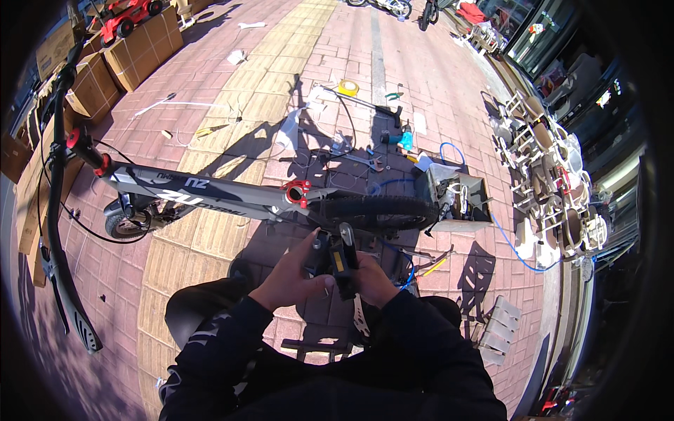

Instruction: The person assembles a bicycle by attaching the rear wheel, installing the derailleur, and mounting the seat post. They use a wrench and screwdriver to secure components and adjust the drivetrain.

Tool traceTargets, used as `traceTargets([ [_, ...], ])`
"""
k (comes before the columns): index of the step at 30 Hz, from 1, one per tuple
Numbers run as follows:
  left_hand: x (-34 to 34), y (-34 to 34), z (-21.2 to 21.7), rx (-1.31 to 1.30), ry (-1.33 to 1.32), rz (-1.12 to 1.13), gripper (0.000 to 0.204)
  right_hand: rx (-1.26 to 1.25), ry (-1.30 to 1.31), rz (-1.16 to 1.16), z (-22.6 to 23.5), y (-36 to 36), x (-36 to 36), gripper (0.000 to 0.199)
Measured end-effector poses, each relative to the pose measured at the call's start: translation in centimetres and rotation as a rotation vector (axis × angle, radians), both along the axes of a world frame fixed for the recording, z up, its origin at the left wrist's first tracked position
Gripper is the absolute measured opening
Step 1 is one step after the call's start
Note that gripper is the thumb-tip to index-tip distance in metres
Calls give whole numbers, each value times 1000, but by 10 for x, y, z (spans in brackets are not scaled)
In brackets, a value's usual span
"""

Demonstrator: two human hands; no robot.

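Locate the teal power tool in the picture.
In the head view, the teal power tool lies on the paving, upper right of centre, just above and right of the wrench and above-left of the open box.

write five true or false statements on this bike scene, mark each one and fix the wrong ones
1. The left hand and right hand hold a dark part with a yellow strip. True.
2. The clamp on the frame is blue. False: the clamp on the frame is red.
3. A yellow roll lies on the paving. True.
4. The teal power tool is inside the box. False: the teal power tool lies outside the box.
5. The handlebar is at the picture's right. False: the handlebar is at its left.
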State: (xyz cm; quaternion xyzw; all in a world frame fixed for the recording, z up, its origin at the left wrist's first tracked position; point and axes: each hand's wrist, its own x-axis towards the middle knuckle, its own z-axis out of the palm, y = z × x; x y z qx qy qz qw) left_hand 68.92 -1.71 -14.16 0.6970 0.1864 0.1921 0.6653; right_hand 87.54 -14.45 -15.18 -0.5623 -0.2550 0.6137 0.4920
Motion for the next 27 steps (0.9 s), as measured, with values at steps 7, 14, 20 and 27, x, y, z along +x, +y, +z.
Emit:
traceTargets([
  [7,2,2,-13,-424,-37,114,40,86,-357,-337,4,5,8,24],
  [14,5,-7,-25,-423,24,9,63,366,-907,-230,7,3,0,25],
  [20,7,-12,-11,-186,286,148,74,462,-930,-140,7,4,3,33],
  [27,5,-9,-8,219,228,249,69,503,-542,-165,1,3,9,42],
])
